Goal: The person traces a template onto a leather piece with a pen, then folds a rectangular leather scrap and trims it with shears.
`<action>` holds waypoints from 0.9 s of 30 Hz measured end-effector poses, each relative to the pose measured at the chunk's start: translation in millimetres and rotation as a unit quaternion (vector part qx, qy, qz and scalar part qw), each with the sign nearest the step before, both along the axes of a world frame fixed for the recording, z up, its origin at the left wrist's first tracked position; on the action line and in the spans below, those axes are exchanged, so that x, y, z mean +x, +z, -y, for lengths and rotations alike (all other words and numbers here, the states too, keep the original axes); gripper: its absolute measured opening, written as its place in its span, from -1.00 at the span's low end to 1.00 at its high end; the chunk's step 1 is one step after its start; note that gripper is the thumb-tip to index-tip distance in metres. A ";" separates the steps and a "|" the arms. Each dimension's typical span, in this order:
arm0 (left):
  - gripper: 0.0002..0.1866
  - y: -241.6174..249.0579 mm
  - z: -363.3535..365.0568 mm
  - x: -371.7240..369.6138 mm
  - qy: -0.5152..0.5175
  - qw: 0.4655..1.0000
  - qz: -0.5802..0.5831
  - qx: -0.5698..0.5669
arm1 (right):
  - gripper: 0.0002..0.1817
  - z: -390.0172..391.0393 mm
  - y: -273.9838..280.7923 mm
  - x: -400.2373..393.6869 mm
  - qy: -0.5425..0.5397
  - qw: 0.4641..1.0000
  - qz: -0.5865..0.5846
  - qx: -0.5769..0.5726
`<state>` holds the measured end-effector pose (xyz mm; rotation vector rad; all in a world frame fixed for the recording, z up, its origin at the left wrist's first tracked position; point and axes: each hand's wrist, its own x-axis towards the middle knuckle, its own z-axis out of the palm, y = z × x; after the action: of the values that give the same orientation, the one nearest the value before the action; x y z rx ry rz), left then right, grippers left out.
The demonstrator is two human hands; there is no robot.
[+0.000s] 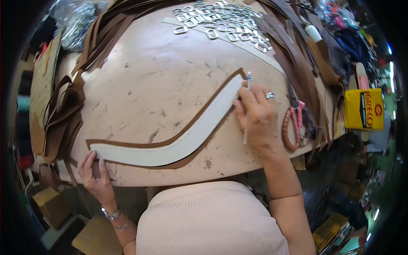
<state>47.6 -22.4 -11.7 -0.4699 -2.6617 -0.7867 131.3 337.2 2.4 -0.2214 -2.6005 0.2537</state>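
Note:
A curved light-grey template [170, 152] lies on a slightly larger brown leather piece [187, 136], whose edge shows around it. My left hand [95, 176] is at the left end, its fingertips touching the template, fingers apart and holding nothing. At the upper right end, my right hand [257, 112] holds a slim clear pen [249, 80] with a blue part near the top, pinched between thumb and fingers. The fingers of this hand also rest by the template's end.
Many metal buckles [212, 34] lie at the table's [140, 93] far side. Scissors with wrapped pink handles [293, 123] sit right of my right hand. Brown leather strips [63, 110] line the left edge; a yellow box [364, 109] stands at the right.

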 end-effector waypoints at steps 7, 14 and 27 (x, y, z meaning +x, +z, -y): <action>-0.71 6.3 -5.3 -0.3 0.021 1.000 -0.021 0.003 | -0.80 -2.4 -2.8 0.0 -0.007 0.999 0.026 0.024; -0.75 5.0 -4.8 -1.2 0.016 0.999 -0.029 0.029 | -0.79 -3.0 -3.4 2.5 -0.008 0.999 0.036 -0.032; -0.75 6.2 -7.0 -2.3 0.031 0.998 -0.023 0.040 | -0.78 0.0 -3.6 1.6 -0.007 0.999 0.039 -0.015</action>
<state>45.3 -15.4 -5.5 -0.3774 -2.5788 -0.8488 132.9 337.2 -1.2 -0.2640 -2.6738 0.2847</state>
